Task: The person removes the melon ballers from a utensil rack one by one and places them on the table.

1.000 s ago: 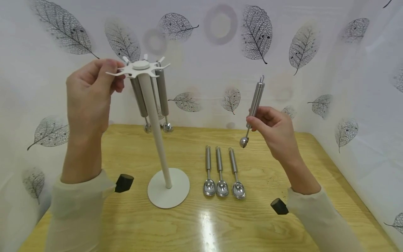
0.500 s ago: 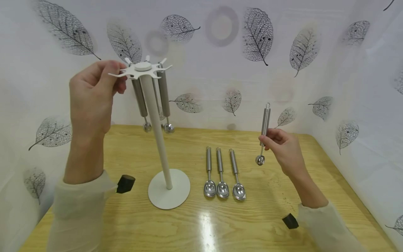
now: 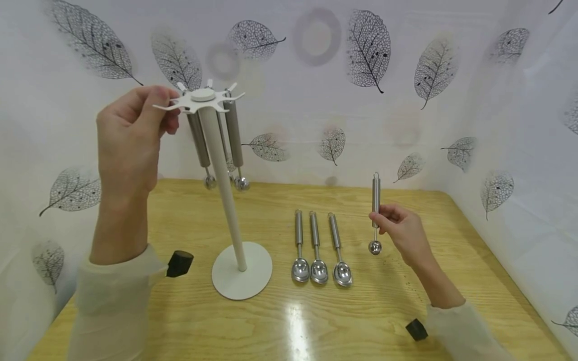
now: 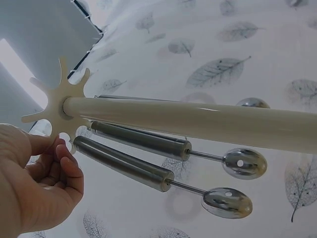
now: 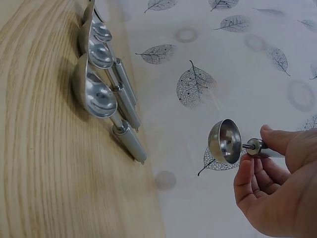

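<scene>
My left hand (image 3: 128, 135) pinches one hook arm at the top of a white utensil stand (image 3: 227, 200), as the left wrist view also shows. Several steel ice cream scoops (image 4: 133, 163) hang by their handle loops from other hooks, bowls downward. My right hand (image 3: 404, 233) holds another ice cream scoop (image 3: 376, 193) by the lower handle, between thumb and fingers. It is upright above the right side of the table, loop up and bowl down. In the right wrist view its round, hollow bowl (image 5: 225, 141) shows, and the fingers hide part of the handle.
Three scoops (image 3: 314, 230) lie side by side on the wooden table (image 3: 253, 326), handles pointing away, right of the stand's round base (image 3: 226, 281). A leaf-patterned white curtain (image 3: 289, 60) closes off the back and sides. Dark specks dot the table near the right hand.
My right hand has lowered the scoop toward the table and slightly right, and the scoop has swung from tilted to upright. The left hand keeps its place on the stand.
</scene>
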